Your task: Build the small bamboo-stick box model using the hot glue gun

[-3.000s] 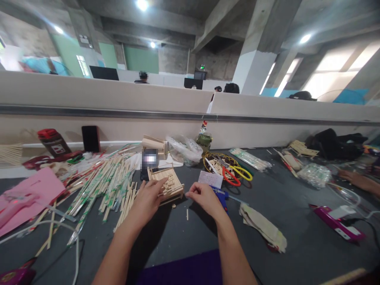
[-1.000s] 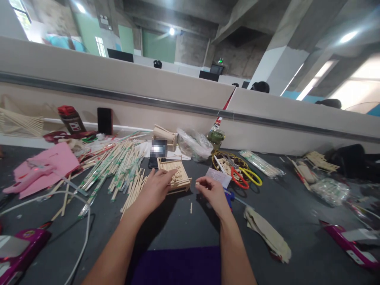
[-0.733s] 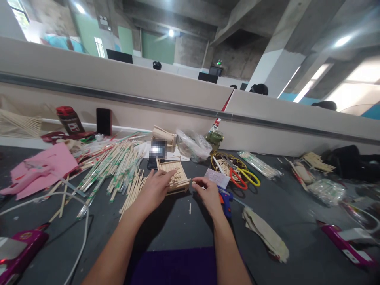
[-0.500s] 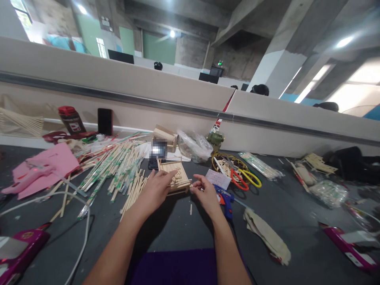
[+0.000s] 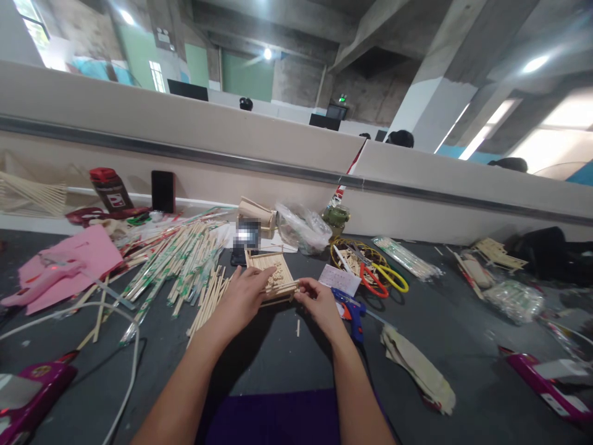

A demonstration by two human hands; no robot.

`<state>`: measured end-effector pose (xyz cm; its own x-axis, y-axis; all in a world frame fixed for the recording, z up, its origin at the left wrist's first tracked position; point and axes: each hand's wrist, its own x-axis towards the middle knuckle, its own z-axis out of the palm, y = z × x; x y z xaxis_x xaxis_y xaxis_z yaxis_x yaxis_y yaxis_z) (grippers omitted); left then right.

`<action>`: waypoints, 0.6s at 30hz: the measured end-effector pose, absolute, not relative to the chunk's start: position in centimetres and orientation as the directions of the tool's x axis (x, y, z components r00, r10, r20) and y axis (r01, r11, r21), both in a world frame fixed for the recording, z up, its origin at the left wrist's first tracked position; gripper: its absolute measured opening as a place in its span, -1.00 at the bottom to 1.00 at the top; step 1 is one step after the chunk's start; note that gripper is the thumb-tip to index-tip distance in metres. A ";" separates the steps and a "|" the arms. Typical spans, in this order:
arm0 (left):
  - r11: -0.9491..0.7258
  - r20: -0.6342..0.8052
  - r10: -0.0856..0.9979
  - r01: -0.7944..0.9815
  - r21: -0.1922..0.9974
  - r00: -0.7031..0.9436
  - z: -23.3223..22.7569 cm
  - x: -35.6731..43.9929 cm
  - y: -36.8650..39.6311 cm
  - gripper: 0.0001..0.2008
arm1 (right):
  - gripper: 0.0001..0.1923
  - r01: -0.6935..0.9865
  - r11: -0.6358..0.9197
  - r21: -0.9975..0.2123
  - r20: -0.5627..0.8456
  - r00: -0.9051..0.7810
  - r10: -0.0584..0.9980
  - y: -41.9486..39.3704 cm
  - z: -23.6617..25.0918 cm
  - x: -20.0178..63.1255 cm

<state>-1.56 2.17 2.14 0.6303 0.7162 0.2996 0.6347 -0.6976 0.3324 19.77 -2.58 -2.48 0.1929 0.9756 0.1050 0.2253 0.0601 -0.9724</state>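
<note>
Fingers of the left hand press the chopstick tray steady on the bench while the right hand pinches a short stick against its corner.

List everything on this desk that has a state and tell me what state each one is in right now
left hand: resting on the stick tray, holding it down
right hand: fingertips pinched at the tray's right edge
stick tray: flat on the desk, open-topped
chopsticks: loose, scattered heap
scissors: lying flat
glue gun: lying on its side
phone: propped upright, screen dark
</note>
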 end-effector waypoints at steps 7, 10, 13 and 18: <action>-0.692 0.305 0.722 0.635 0.345 0.621 2.0 -1.6 2.2 -0.45 | -0.60 0.121 0.011 -0.993 0.046 0.288 0.956 -2.6 -2.2 19.2; -0.689 0.314 0.724 0.637 0.345 0.614 1.7 -1.6 2.2 -0.43 | -0.55 0.221 0.051 -0.974 0.121 0.317 0.941 -2.6 -2.2 19.0; -0.687 0.308 0.727 0.646 0.334 0.614 1.6 -1.5 2.3 -0.43 | -0.63 0.349 0.074 -0.934 0.187 0.303 0.934 -2.6 -2.4 18.9; -0.688 0.297 0.725 0.648 0.327 0.621 1.9 -1.5 2.3 -0.46 | -0.82 0.460 0.077 -0.884 0.222 0.269 0.937 -2.4 -2.8 19.3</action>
<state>-1.48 2.29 1.92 0.6209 0.7253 0.2973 0.6478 -0.6883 0.3265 19.26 -2.44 -2.83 0.2688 0.9374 0.2216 0.4604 0.0770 -0.8844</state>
